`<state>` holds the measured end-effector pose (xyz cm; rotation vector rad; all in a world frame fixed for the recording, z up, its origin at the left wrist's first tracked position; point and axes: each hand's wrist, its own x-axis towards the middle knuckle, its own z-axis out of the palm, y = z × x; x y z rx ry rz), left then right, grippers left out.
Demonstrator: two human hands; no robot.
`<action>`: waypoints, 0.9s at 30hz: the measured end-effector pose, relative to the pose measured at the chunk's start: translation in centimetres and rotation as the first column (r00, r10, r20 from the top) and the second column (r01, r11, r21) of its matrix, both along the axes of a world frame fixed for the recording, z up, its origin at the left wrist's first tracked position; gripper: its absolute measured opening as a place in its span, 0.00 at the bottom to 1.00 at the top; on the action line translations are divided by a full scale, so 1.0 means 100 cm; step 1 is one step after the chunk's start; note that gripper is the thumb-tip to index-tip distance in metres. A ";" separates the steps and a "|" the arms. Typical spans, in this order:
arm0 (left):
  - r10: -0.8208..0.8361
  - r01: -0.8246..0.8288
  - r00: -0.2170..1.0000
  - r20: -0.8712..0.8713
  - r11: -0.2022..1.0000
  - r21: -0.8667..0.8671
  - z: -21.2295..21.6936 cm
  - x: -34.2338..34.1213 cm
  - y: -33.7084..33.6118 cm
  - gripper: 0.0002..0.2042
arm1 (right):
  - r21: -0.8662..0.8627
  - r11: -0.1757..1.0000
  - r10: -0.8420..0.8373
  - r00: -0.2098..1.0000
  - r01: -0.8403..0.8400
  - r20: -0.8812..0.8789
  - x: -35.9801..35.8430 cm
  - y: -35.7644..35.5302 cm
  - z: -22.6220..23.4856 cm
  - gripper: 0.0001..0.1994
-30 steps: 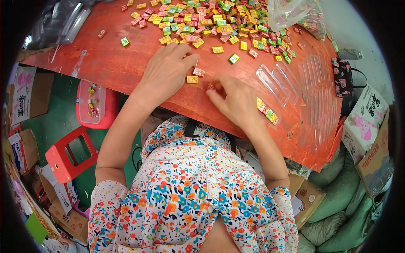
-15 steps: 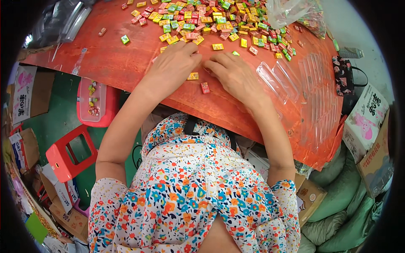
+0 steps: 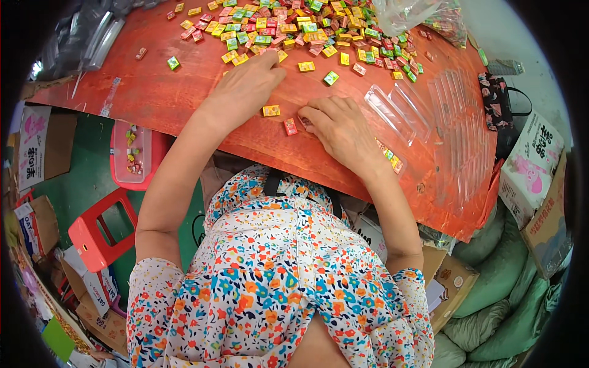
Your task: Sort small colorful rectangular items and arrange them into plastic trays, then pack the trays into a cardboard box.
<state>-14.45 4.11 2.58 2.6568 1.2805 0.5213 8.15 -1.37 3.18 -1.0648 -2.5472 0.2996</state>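
Observation:
My left hand (image 3: 248,87) is at the near edge of the pile of small candy-sized boxes (image 3: 294,30), fingers curled down; what they hold, if anything, is hidden. On the red table my right hand (image 3: 338,130) rests lower, its fingertips closed around a small reddish box (image 3: 305,122) that barely shows. Between the hands lie a yellow box (image 3: 270,110) and a red box (image 3: 290,127). A green box (image 3: 331,78) sits just beyond the right hand. Beside my right wrist, a row of small boxes (image 3: 391,157) in a clear tray shows, partly covered by the arm.
Clear plastic trays (image 3: 392,113) lie to the right, with more trays (image 3: 463,141) beyond. A plastic bag (image 3: 445,24) of boxes stands at the far right. Left of the table are a red stool (image 3: 104,230) and a tub (image 3: 130,156) with some boxes. Cartons (image 3: 531,168) stand at right.
My right hand has drawn back toward me, uncovering the green box. The left has shifted slightly left and away from it. The row of boxes by my right wrist has come into sight.

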 end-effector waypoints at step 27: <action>-0.105 0.105 0.992 0.069 0.994 0.001 0.003 -0.007 -0.046 0.12 | 0.235 0.972 -0.039 0.995 0.016 0.092 -0.009 0.078 -0.012 0.12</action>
